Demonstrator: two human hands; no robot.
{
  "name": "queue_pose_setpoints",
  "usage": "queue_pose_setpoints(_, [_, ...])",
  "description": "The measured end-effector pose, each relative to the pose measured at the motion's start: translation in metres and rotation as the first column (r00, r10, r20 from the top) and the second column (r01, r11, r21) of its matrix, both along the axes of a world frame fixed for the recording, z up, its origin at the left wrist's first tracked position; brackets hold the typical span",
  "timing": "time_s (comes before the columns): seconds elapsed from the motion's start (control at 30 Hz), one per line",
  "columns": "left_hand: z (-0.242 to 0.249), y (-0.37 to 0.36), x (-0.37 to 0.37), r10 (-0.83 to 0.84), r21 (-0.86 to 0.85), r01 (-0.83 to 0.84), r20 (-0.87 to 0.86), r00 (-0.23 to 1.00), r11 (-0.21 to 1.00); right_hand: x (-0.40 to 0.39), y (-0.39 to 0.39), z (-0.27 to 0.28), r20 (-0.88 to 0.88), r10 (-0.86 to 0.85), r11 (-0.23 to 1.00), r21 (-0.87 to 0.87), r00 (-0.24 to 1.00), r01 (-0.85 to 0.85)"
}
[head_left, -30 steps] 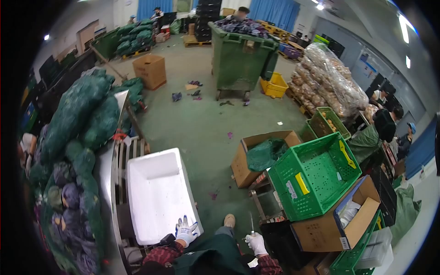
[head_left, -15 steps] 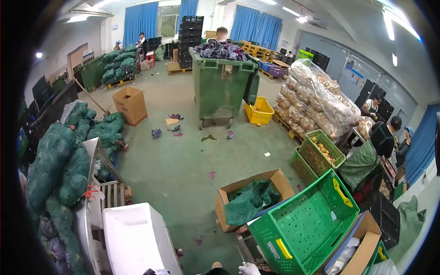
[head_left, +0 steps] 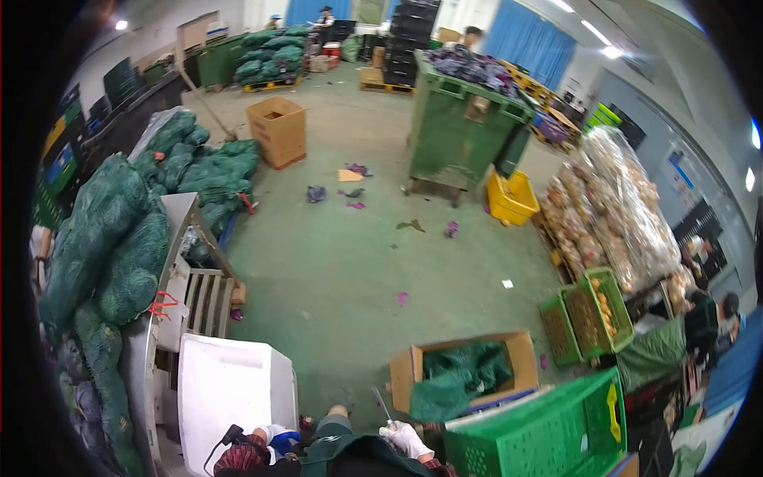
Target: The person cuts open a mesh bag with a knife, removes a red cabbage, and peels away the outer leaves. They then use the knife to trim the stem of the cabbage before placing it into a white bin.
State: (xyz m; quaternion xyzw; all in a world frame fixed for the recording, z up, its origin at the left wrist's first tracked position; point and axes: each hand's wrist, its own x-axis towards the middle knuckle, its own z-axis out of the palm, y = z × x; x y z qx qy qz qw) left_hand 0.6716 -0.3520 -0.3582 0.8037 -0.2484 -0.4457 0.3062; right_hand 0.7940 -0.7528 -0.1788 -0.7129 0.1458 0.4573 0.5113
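My right hand point(head_left: 404, 439), in a white glove, is closed around a knife point(head_left: 381, 404) whose thin blade points forward over the floor. My left hand point(head_left: 274, 437) shows at the bottom edge by the white foam box point(head_left: 238, 405), below a plaid sleeve. Something white and blue covers it, and its fingers cannot be made out. To the right of my right hand stand a cardboard box point(head_left: 520, 362) with green netting point(head_left: 469, 381) inside and a green plastic crate point(head_left: 509, 429).
Green net sacks point(head_left: 103, 238) are piled along a metal table point(head_left: 171, 246) at left. A green wheeled bin point(head_left: 453, 127) heaped with purple leaves stands ahead. Wrapped bags of onion-like produce point(head_left: 604, 207) and crates are at right. Purple scraps point(head_left: 403, 299) litter the floor; people work farther off.
My view has turned left and tilted down, so the room appears shifted right. Both hands and my apron now show more fully; the knife stays in my right hand.
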Motion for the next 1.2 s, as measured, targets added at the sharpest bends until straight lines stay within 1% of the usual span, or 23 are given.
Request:
queue_pose_setpoints(0.03, [-0.033, 0.011, 0.018, 0.002, -0.068, 0.001, 0.051, 0.999, 0.998, 0.026, 0.013, -0.008, 0.001, 0.033, 0.999, 0.002, 0.999, -0.033])
queue_pose_setpoints(0.07, [-0.024, 0.016, 0.042, 0.156, 0.008, -0.156, -0.057, 0.986, 0.988, 0.051, 0.026, -0.019, 0.040, 0.057, 0.998, -0.012, 0.998, -0.057])
queue_pose_setpoints(0.1, [-0.049, 0.030, 0.059, 0.180, 0.005, -0.180, -0.056, 0.982, 0.984, 0.078, 0.039, -0.031, 0.081, 0.077, 0.997, -0.027, 0.994, -0.075])
queue_pose_setpoints(0.17, [-0.089, 0.055, 0.106, 0.348, -0.033, -0.346, 0.049, 0.936, 0.938, 0.132, 0.066, -0.041, 0.114, 0.127, 0.992, -0.043, 0.985, -0.123])
queue_pose_setpoints(0.2, [-0.098, 0.060, 0.134, 0.360, -0.054, -0.358, 0.042, 0.932, 0.932, 0.167, 0.083, -0.030, 0.113, 0.196, 0.975, -0.126, 0.974, -0.182])
queue_pose_setpoints(0.23, [-0.104, 0.062, 0.168, 0.631, -0.158, -0.728, -0.399, 0.666, 0.668, 0.200, 0.094, -0.020, 0.106, 0.268, 0.947, -0.213, 0.958, -0.241])
queue_pose_setpoints(0.27, [-0.101, 0.071, 0.194, 0.604, -0.031, -0.956, -0.769, 0.210, 0.292, 0.225, 0.106, -0.026, 0.194, 0.279, 0.950, -0.202, 0.940, -0.240])
queue_pose_setpoints(0.3, [-0.093, 0.088, 0.216, 0.311, 0.273, -0.961, -0.910, -0.275, -0.049, 0.252, 0.113, -0.032, 0.166, 0.237, 0.956, -0.215, 0.957, -0.200])
queue_pose_setpoints(0.37, [-0.053, 0.115, 0.298, 0.679, 0.245, -0.944, -0.734, -0.031, 0.221, 0.304, 0.135, -0.014, 0.110, 0.058, 0.997, -0.065, 0.992, -0.051])
queue_pose_setpoints(0.43, [-0.005, 0.116, 0.385, 0.953, 0.338, -0.910, -0.259, 0.155, 0.240, 0.357, 0.151, 0.006, 0.142, 0.100, 0.993, -0.072, 0.985, -0.091])
queue_pose_setpoints(0.5, [0.000, 0.134, 0.455, 0.941, 0.204, -0.972, -0.336, 0.039, 0.113, 0.408, 0.161, 0.002, 0.169, 0.094, 0.991, -0.108, 0.981, -0.076])
queue_pose_setpoints(0.57, [0.015, 0.144, 0.526, 0.955, 0.175, -0.981, -0.295, 0.034, 0.089, 0.455, 0.169, -0.014, 0.203, 0.103, 0.983, -0.169, 0.974, -0.069])
queue_pose_setpoints(0.63, [-0.003, 0.158, 0.586, 0.931, 0.061, -0.933, 0.071, 0.359, 0.355, 0.508, 0.182, -0.015, 0.065, -0.019, 0.989, -0.148, 0.998, 0.029])
queue_pose_setpoints(0.7, [-0.028, 0.168, 0.641, 0.824, -0.044, -0.861, 0.319, 0.468, 0.506, 0.565, 0.196, -0.027, 0.059, 0.012, 0.984, -0.179, 0.998, -0.001])
queue_pose_setpoints(0.77, [-0.025, 0.168, 0.704, 0.945, 0.189, -0.927, -0.012, 0.327, 0.323, 0.633, 0.213, -0.030, -0.009, 0.038, 0.992, -0.116, 0.999, -0.039])
queue_pose_setpoints(0.83, [-0.030, 0.177, 0.752, 0.972, 0.244, -0.942, -0.098, 0.213, 0.231, 0.697, 0.227, -0.052, 0.004, 0.032, 0.999, -0.013, 0.999, -0.032])
queue_pose_setpoints(0.9, [-0.037, 0.183, 0.803, 0.948, 0.162, -0.956, 0.165, 0.272, 0.246, 0.761, 0.245, -0.071, -0.049, 0.016, 0.995, -0.097, 0.999, -0.020])
queue_pose_setpoints(0.93, [-0.025, 0.186, 0.832, 0.965, 0.078, -0.979, 0.172, 0.199, 0.188, 0.796, 0.260, -0.049, -0.082, 0.083, 0.983, -0.160, 0.993, -0.095])
queue_pose_setpoints(0.97, [-0.016, 0.197, 0.861, 0.977, -0.012, -0.992, 0.174, 0.125, 0.129, 0.823, 0.270, -0.052, -0.094, 0.045, 0.988, -0.140, 0.995, -0.058])
queue_pose_setpoints(1.03, [-0.050, 0.230, 0.920, 0.990, -0.111, -0.984, -0.003, -0.139, -0.138, 0.876, 0.298, -0.041, -0.086, 0.024, 0.986, -0.162, 0.996, -0.038])
queue_pose_setpoints(1.07, [-0.009, 0.250, 0.962, 0.948, 0.025, -0.962, -0.164, -0.274, -0.274, 0.899, 0.312, -0.037, -0.102, 0.035, 0.984, -0.172, 0.994, -0.052])
queue_pose_setpoints(1.13, [-0.025, 0.294, 1.031, 0.938, -0.011, -0.938, -0.027, -0.345, -0.345, 0.939, 0.336, -0.043, -0.024, 0.108, 0.965, -0.237, 0.994, -0.111])
queue_pose_setpoints(1.2, [-0.082, 0.334, 1.089, 0.932, -0.023, -0.933, 0.034, -0.360, -0.359, 0.972, 0.353, -0.067, -0.026, 0.075, 0.943, -0.324, 0.997, -0.079])
